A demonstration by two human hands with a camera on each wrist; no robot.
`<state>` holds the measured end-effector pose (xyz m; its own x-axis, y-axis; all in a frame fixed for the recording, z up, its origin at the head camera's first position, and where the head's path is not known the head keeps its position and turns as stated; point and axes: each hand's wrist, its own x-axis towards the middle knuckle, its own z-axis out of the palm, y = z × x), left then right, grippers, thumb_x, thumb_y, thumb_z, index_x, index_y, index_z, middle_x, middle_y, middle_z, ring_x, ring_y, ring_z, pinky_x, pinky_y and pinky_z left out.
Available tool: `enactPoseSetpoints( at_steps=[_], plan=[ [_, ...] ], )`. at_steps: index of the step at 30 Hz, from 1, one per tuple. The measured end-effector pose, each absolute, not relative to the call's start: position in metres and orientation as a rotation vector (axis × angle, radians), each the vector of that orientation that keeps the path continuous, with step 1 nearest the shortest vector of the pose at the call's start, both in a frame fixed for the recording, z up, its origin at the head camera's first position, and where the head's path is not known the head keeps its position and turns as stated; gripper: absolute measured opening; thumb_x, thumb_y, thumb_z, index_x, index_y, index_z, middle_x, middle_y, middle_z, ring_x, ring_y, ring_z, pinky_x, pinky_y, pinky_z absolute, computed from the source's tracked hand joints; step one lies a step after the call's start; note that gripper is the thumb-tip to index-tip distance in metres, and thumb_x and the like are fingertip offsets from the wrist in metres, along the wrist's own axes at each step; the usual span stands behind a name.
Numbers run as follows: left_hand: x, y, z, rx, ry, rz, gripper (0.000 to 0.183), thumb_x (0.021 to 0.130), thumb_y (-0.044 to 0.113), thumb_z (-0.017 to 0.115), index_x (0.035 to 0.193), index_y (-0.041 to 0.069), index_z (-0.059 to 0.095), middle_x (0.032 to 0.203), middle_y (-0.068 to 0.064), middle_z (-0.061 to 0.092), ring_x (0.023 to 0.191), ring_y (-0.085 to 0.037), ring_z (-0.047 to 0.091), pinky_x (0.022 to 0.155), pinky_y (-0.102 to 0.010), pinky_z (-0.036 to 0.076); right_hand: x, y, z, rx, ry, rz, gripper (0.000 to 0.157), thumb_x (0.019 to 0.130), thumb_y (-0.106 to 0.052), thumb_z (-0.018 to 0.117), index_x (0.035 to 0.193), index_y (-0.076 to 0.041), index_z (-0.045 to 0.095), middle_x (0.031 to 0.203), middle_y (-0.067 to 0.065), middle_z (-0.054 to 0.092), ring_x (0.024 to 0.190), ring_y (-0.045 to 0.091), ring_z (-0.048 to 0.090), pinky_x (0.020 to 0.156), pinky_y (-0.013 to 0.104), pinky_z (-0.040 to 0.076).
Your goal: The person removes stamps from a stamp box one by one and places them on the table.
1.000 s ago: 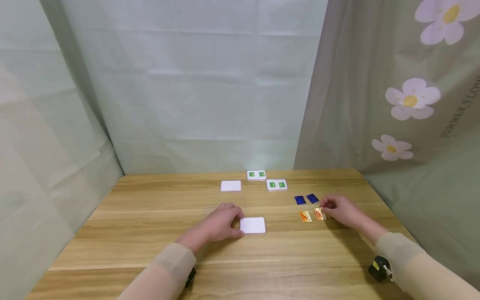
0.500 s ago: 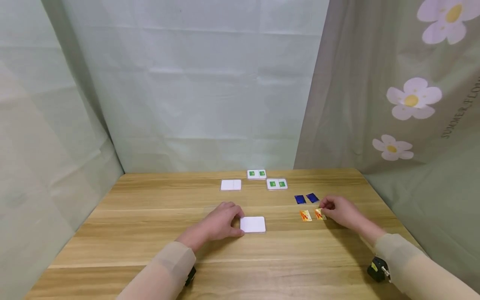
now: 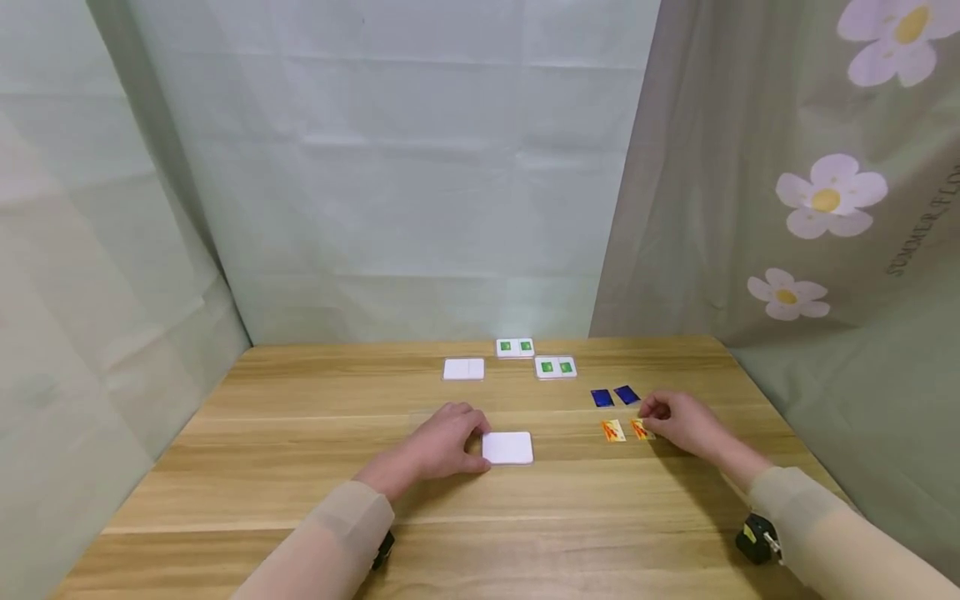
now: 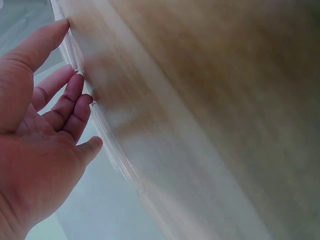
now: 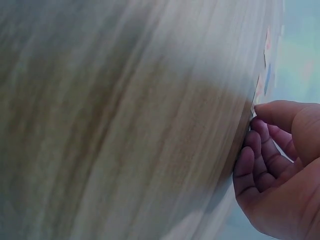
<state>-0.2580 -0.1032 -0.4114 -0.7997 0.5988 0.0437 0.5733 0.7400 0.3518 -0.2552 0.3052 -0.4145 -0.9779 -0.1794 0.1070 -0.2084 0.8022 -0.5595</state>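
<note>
In the head view, my left hand (image 3: 442, 444) holds a blank white card (image 3: 508, 448) at its left side, thumb at the near corner and index finger at the far corner. The left wrist view shows the thumb (image 4: 61, 25) against the card's thin edge. To the right, my right hand (image 3: 684, 422) pinches the outer edge of a small orange-and-yellow picture piece (image 3: 640, 429), flat on the table. A matching orange piece (image 3: 613, 431) lies left of it. Just behind are two small dark blue pieces, one on the left (image 3: 602, 398) and one on the right (image 3: 627, 394).
At the back of the wooden table (image 3: 300, 467) lie two white cards bearing green squares, a farther one (image 3: 515, 348) and a nearer one (image 3: 556, 367). A plain white card (image 3: 463, 369) lies left of them. Cloth curtains (image 3: 420, 183) stand around the table.
</note>
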Motion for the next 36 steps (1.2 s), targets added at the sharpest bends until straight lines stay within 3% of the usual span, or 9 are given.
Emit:
enactPoseSetpoints(
  at_steps=[12,29,36],
  plan=[
    [-0.254,-0.101,-0.411,0.965,2.896,0.469,0.048,0.085,0.038,0.082,0.122,0.011,0.067,0.118,-0.003,0.061,0.106,-0.019,0.049,0.096,-0.037,0.045,-0.255,0.298,-0.405,0.297,-2.893,0.91,0.015,0.094,-0.011,0.07,0.106,-0.002,0.067,0.095,0.004,0.067,0.087,0.02,0.06,0.075,0.038,0.049],
    [-0.254,-0.107,-0.414,0.98,2.901,0.517,0.059,0.085,0.041,0.082,0.132,0.011,0.063,0.124,-0.004,0.058,0.114,-0.021,0.05,0.1,-0.04,0.045,-0.25,0.235,-0.396,0.438,-2.895,1.032,0.02,0.093,-0.013,0.073,0.111,-0.004,0.07,0.088,0.0,0.063,0.08,0.018,0.056,0.065,0.03,0.048],
    [-0.255,-0.113,-0.414,1.013,2.928,0.545,0.063,0.084,0.041,0.082,0.135,0.011,0.061,0.131,-0.007,0.057,0.122,-0.025,0.05,0.103,-0.043,0.043,-0.25,0.21,-0.403,0.548,-2.889,1.023,0.022,0.093,-0.014,0.074,0.113,-0.007,0.071,0.089,-0.006,0.064,0.084,0.014,0.059,0.072,0.032,0.05]
  ],
)
